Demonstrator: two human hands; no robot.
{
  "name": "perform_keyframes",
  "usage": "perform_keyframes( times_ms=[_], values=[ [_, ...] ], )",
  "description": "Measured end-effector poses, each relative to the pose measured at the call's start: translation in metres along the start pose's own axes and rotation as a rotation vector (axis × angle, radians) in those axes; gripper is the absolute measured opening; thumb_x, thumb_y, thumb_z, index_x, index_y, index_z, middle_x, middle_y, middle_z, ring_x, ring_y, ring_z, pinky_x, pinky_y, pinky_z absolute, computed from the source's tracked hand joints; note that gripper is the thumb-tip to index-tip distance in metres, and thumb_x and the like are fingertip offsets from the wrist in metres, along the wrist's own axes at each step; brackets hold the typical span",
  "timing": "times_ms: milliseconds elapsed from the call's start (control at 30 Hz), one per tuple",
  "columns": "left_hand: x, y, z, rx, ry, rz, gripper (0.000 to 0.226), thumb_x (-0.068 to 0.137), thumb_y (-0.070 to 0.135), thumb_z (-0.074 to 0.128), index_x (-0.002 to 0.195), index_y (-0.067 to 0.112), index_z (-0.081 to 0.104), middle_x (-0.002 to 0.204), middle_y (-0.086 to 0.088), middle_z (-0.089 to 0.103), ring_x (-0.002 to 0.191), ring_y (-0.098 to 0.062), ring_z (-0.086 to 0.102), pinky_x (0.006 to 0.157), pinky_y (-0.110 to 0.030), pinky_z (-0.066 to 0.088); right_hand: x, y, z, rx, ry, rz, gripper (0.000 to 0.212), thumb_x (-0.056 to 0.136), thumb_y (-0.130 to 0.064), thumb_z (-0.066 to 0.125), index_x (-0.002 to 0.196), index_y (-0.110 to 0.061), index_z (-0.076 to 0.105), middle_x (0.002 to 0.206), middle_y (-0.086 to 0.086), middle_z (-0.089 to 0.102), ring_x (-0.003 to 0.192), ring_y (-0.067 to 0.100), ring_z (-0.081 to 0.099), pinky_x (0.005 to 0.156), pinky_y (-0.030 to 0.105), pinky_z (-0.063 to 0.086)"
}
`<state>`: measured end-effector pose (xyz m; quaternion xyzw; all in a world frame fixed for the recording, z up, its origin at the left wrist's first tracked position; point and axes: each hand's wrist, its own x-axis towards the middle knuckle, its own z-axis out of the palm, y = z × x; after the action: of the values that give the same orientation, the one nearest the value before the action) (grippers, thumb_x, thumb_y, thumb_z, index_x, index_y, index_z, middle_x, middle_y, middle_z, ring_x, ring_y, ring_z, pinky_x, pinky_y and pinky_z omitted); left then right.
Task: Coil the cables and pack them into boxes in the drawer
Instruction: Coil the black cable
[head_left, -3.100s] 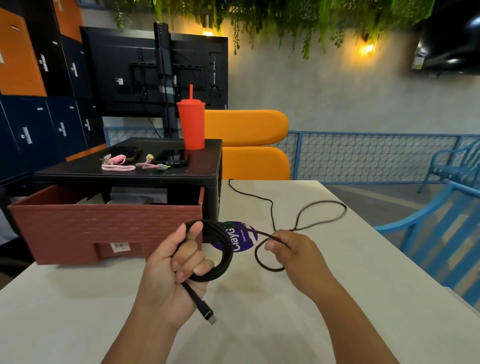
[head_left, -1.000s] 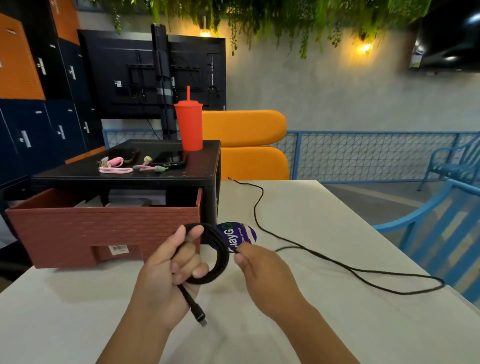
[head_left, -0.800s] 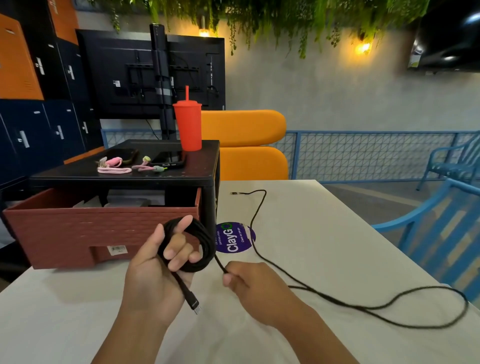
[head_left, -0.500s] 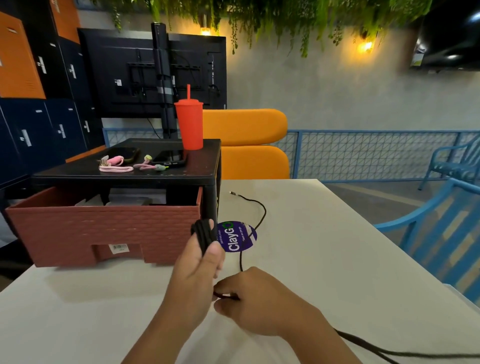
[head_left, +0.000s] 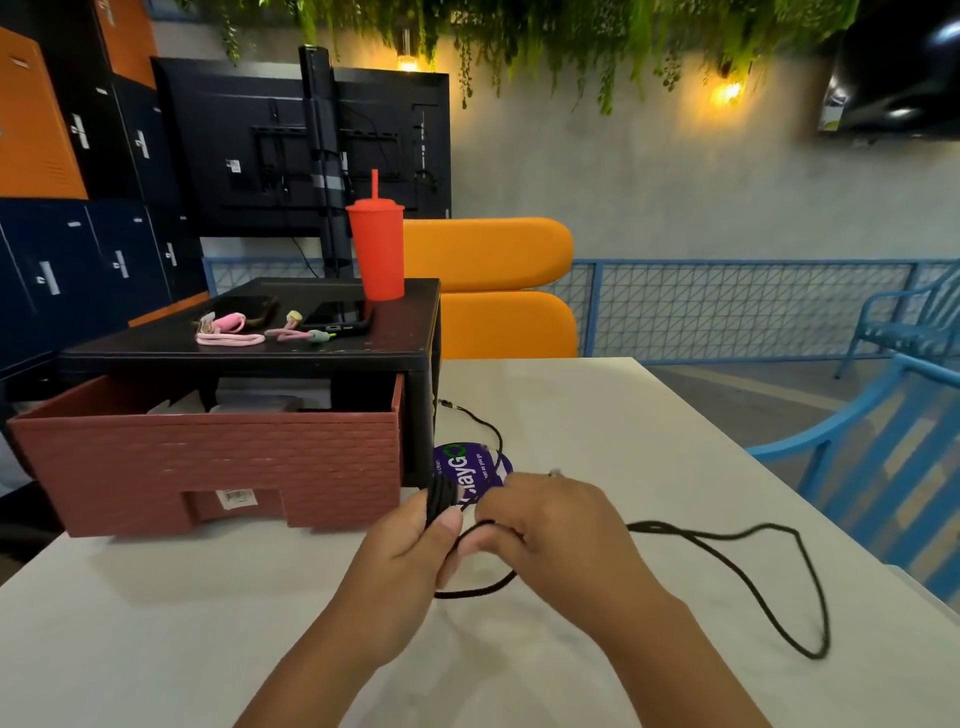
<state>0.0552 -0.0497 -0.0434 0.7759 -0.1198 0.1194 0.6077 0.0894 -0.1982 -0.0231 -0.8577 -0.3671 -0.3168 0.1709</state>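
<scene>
My left hand (head_left: 402, 564) grips a bundle of black cable coils (head_left: 440, 496), seen edge-on above my thumb. Close beside it, my right hand (head_left: 556, 530) pinches the loose strand of the same black cable (head_left: 753, 587). That strand loops out to the right across the white table (head_left: 623, 426). Its far end with a plug (head_left: 445, 403) lies near the black stand. The brick-patterned red drawer (head_left: 208, 462) stands pulled open on the left, with pale boxes (head_left: 249, 404) partly visible inside.
A black stand (head_left: 395, 343) over the drawer carries a red tumbler (head_left: 376, 249), phones and pink cables (head_left: 228, 338). A purple round sticker (head_left: 470, 467) sits on the table behind my hands. Blue chairs (head_left: 883, 457) stand at the right edge.
My right hand has come up beside my left with the strand. The slack loop has swung back onto the table at the right, and the free end has shortened.
</scene>
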Motion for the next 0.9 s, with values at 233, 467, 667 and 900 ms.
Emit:
perform_keyframes(
  times_ms=[233, 467, 667, 900],
  values=[
    [-0.005, 0.018, 0.0, -0.123, -0.006, -0.095, 0.031, 0.082, 0.037, 0.063, 0.084, 0.006, 0.069, 0.044, 0.007, 0.033, 0.039, -0.005, 0.029, 0.042, -0.015, 0.026, -0.005, 0.025, 0.006, -0.16, 0.287, 0.009, 0.05, 0.093, -0.049, 0.033, 0.07, -0.02, 0.067, 0.066, -0.005, 0.06, 0.058, 0.014, 0.057, 0.065, 0.026, 0.043],
    [-0.002, 0.017, -0.007, -0.342, 0.146, -0.144, 0.022, 0.087, 0.014, 0.059, 0.067, 0.011, 0.067, 0.043, 0.005, 0.025, 0.041, -0.01, 0.021, 0.048, -0.024, 0.025, -0.014, 0.039, 0.005, 0.003, 0.213, 0.631, 0.043, 0.08, -0.028, 0.071, 0.121, -0.028, 0.058, 0.125, 0.002, 0.045, 0.113, 0.021, 0.042, 0.085, 0.028, 0.034],
    [0.002, 0.015, -0.019, -0.521, 0.281, -0.117, 0.023, 0.088, 0.021, 0.051, 0.081, 0.001, 0.06, 0.038, 0.008, 0.023, 0.037, -0.008, 0.022, 0.047, -0.025, 0.028, -0.019, 0.053, -0.002, 0.144, 0.076, 0.895, 0.013, 0.089, -0.025, 0.058, 0.1, -0.019, 0.063, 0.081, -0.004, 0.061, 0.074, 0.015, 0.052, 0.065, 0.026, 0.039],
    [0.007, 0.012, -0.035, -0.62, 0.414, -0.135, 0.029, 0.097, 0.02, 0.038, 0.079, 0.008, 0.058, 0.034, 0.01, 0.022, 0.032, -0.006, 0.019, 0.043, -0.02, 0.029, -0.031, 0.078, -0.013, -0.178, 0.023, 0.99, 0.018, 0.091, -0.005, 0.046, 0.096, -0.011, 0.062, 0.079, 0.004, 0.053, 0.068, 0.02, 0.045, 0.061, 0.028, 0.035]
  ],
)
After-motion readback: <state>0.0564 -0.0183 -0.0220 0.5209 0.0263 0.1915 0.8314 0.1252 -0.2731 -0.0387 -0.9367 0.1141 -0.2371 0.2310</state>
